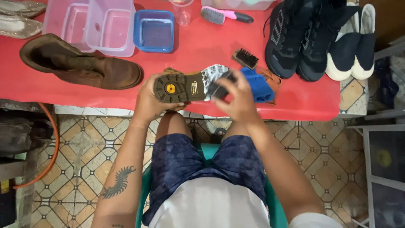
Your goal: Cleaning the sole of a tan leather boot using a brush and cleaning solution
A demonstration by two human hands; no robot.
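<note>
Soapy boot sole (192, 84), brush (219, 88) against it

Open red table (198, 46) between brown boot (84, 65) and black shoes (299, 38).

The upturned boot (190, 84) is held at the near edge of the table (295, 101). Left of it lies another boot (80, 63). Behind it sit the tubs (105, 25). Right of it lie a cloth (259, 86), a small brush (244, 58), then the sneakers (299, 38).
</note>
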